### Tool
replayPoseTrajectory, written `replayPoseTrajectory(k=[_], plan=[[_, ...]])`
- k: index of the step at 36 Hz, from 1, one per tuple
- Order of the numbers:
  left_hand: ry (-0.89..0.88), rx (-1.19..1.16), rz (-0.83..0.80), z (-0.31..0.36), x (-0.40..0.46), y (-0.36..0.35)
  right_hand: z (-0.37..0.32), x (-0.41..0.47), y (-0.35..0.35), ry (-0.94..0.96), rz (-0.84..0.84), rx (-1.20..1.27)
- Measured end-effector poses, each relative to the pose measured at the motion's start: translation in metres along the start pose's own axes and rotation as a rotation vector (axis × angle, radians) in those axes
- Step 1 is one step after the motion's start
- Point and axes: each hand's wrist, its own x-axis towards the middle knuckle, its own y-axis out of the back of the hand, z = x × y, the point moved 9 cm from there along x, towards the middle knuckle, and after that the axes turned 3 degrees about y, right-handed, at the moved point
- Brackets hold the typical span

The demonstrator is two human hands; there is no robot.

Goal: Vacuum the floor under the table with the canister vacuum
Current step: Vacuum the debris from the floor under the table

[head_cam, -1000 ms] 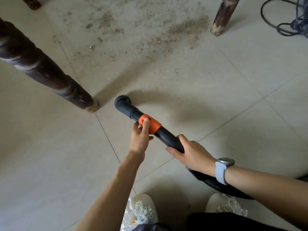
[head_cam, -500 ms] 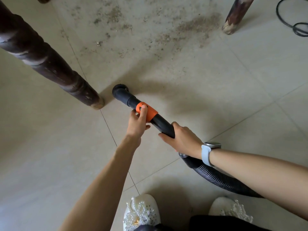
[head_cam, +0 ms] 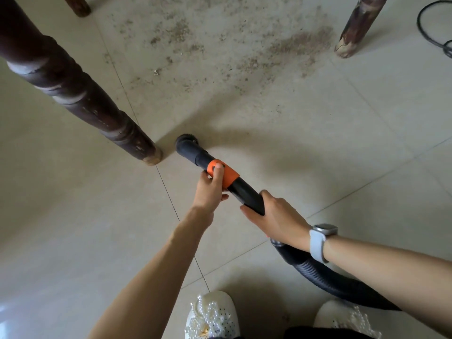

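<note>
- One vacuum wand slants down to the tiled floor; its round nozzle sits just beside the near table leg.
- Two hands: left hand pinches the orange collar (thumb on top); right hand wraps the wand.
- Three table legs show.
- Two beaded shoes.

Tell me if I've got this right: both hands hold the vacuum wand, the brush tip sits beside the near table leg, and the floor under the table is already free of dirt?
Not quite. The head view shows dirt spread under the table. The rest holds: left hand and right hand grip the wand, and its brush tip sits beside the near leg.
</note>
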Motion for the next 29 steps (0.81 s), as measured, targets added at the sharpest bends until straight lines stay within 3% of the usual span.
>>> replayPoseTrajectory(k=[5, 18, 23, 29], plan=[[0.008, -0.002, -0.033, 0.004, 0.002, -0.01, 0.005, 0.0, 0.007, -0.025, -0.015, 0.027], [0.048, -0.107, 0.088, 0.073, 0.057, 0.034, -0.063, 0.08, 0.029, 0.027, 0.007, 0.113], [0.04, -0.085, 0.05, 0.061, 0.038, 0.021, -0.049, 0.057, 0.026, 0.0, -0.036, 0.206], [0.093, -0.144, -0.015, 0.008, -0.007, 0.007, -0.007, 0.017, 0.003, -0.043, -0.216, 0.291]])
